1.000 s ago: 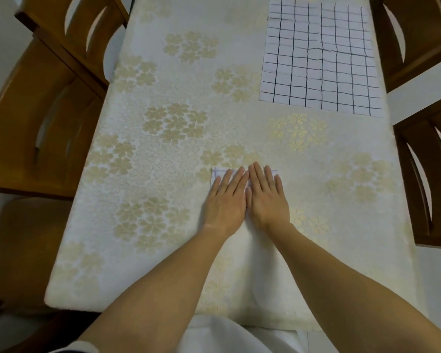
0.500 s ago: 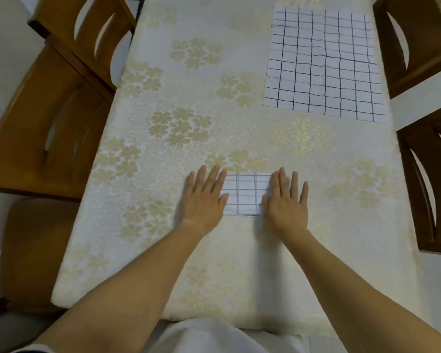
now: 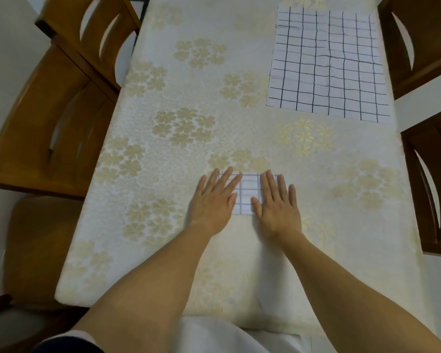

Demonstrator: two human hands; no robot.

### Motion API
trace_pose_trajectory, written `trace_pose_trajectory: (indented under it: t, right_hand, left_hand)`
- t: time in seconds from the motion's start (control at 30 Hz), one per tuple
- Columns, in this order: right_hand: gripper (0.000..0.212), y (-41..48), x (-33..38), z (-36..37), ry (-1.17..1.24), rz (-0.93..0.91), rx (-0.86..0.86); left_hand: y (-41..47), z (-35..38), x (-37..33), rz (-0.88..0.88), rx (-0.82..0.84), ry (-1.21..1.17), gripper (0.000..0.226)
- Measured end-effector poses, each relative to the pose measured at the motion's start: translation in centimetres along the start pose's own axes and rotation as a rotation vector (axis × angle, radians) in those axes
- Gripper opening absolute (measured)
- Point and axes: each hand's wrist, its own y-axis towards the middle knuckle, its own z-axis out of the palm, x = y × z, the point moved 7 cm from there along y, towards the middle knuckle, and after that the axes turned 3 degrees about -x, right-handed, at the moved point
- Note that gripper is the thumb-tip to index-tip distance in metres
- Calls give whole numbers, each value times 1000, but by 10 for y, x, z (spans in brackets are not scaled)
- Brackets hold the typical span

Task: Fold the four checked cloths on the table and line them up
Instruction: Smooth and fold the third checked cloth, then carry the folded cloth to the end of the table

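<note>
A small folded checked cloth lies near the middle of the table. My left hand rests flat on its left part, fingers spread. My right hand lies flat over its right part. Only the strip between the two hands shows. A larger white cloth with dark grid lines lies spread flat at the far right of the table, apart from both hands.
The table carries a cream cloth with gold flower clusters. Wooden chairs stand on the left and on the right. A padded seat sits at the near left corner.
My hands started side by side on the folded cloth, slid apart across it, then came back closer together. The camera view shifted slightly.
</note>
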Motion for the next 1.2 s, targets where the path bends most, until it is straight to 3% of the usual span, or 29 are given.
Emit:
trace_pose_trajectory:
  t: [0.3,0.43,0.57,0.7,0.8,0.87,1.03,1.13,1.2]
  right_hand:
    - [74,4,-45,-10,36,93,93]
    - [69,38,-35,-42,82,2,-149]
    - [64,73,-26,-53,105,95,83]
    - [45,73,-24,-66,20,67,242]
    - [26,51,-27,-77,263,74,200]
    - [19,27,-34,-93,479,118,85]
    - [5,-51,-45,-142,1097,349,-261]
    - [9,-96,-50,-166,1302,447,-400]
    - [17,-120,-55,-177,1359,477,-418]
  left_hand:
    - [1,-15,45,-52,84,-3,60]
    - [29,-48,30,-72,-93,-199,66]
    - [57,-53,13,-39,61,-195,64]
    - [57,-56,8,-40,132,-177,41]
    - [44,-65,13,-96,104,-525,10]
    - [32,-81,17,-109,33,-699,2]
    - [10,-135,2,-108,-133,-1016,14]
    - [0,-162,-36,-20,-160,-1148,22]
    - [-9,-178,-62,31,-163,-1213,14]
